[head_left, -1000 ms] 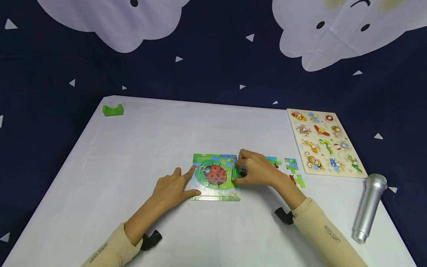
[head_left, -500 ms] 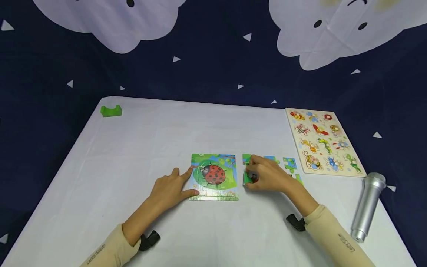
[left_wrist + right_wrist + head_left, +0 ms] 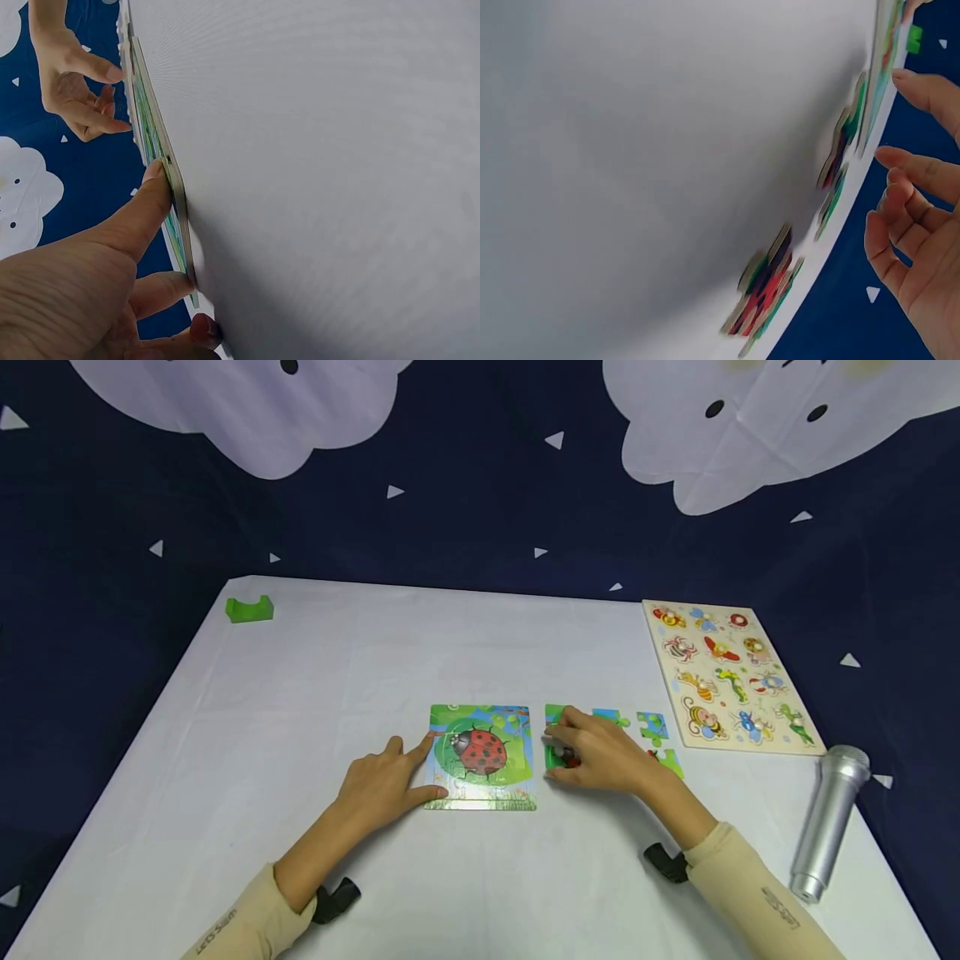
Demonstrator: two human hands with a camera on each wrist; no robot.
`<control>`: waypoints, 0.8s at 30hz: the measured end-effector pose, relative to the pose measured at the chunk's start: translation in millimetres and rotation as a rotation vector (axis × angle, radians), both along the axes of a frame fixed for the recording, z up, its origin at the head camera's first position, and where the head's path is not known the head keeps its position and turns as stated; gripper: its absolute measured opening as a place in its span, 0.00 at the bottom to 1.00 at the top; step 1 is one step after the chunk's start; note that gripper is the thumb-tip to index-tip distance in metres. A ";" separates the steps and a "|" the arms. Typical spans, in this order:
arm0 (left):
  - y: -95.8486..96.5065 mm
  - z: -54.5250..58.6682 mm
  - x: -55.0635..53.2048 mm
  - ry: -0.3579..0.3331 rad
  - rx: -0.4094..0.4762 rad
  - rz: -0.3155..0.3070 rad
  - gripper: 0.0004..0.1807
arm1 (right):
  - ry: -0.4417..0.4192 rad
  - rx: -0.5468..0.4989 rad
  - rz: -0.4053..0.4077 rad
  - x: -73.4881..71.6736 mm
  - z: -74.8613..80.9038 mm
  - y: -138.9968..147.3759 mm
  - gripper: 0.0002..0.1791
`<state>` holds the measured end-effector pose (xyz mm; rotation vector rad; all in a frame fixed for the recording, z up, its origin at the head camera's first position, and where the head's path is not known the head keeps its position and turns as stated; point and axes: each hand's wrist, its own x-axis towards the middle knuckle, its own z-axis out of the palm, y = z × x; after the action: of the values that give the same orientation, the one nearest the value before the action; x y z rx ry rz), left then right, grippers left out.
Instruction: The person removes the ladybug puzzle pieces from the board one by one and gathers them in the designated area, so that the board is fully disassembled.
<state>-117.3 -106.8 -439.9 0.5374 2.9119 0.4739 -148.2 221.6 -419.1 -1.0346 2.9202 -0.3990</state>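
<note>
The right hand's (image 3: 600,760) grip is spread: thumb and index finger stand apart above the loose pieces, holding nothing, the other fingers curled toward the palm. Just below it lies 1 green piece (image 3: 552,758), partly hidden; another green piece (image 3: 554,713) lies just beyond.

The left hand's (image 3: 381,789) grip is spread too, index finger and thumb straight, touching the left edge of the ladybug puzzle (image 3: 482,753). The puzzle lies flat on the white counter (image 3: 360,668), between the 2 hands.

Right of the right hand are 3 more pieces (image 3: 652,727), 1 of them half behind the knuckles. Black clips (image 3: 337,902) sit at both wrists, by cream sleeves (image 3: 757,893).

Farther out, an insect board (image 3: 726,675) lies at the counter's right edge, a silver microphone (image 3: 828,822) just nearer. A green block (image 3: 250,611) stands near the far left corner. Behind hangs a dark blue cloth (image 3: 465,531) with clouds and triangles.
</note>
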 end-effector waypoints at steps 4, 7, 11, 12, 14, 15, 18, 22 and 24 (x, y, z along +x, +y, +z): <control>-0.2 -0.3 -0.9 0.016 -0.011 -0.009 0.46 | -0.055 -0.063 -0.026 10.1 -0.6 -7.0 0.34; 1.5 0.0 -0.7 0.038 -0.021 -0.008 0.46 | -0.107 -0.100 -0.035 17.7 -2.7 -15.3 0.36; 8.3 3.0 3.6 0.086 -0.031 -0.028 0.45 | -0.124 -0.107 -0.024 23.8 -5.4 -26.2 0.37; 10.6 3.8 5.5 0.098 -0.036 -0.044 0.44 | -0.123 -0.104 -0.020 24.6 -6.0 -28.4 0.37; 16.0 4.8 10.1 0.118 -0.045 -0.086 0.41 | -0.114 -0.095 -0.008 25.3 -7.1 -32.2 0.38; 18.7 5.4 12.5 0.123 -0.049 -0.110 0.40 | -0.112 -0.089 -0.006 25.5 -7.4 -33.8 0.39; 25.9 5.2 18.9 0.131 -0.064 -0.158 0.37 | -0.112 -0.066 -0.006 26.1 -7.0 -37.5 0.40; 31.7 3.4 22.8 0.148 -0.093 -0.165 0.34 | -0.129 -0.043 -0.020 26.5 -7.0 -40.3 0.40; 32.9 2.3 23.5 0.162 -0.107 -0.164 0.33 | -0.133 -0.037 -0.023 26.8 -7.6 -40.7 0.39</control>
<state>-93.8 -73.9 -437.6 0.8256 2.9891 0.2621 -121.4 180.9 -426.7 -0.9400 2.8191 -0.5045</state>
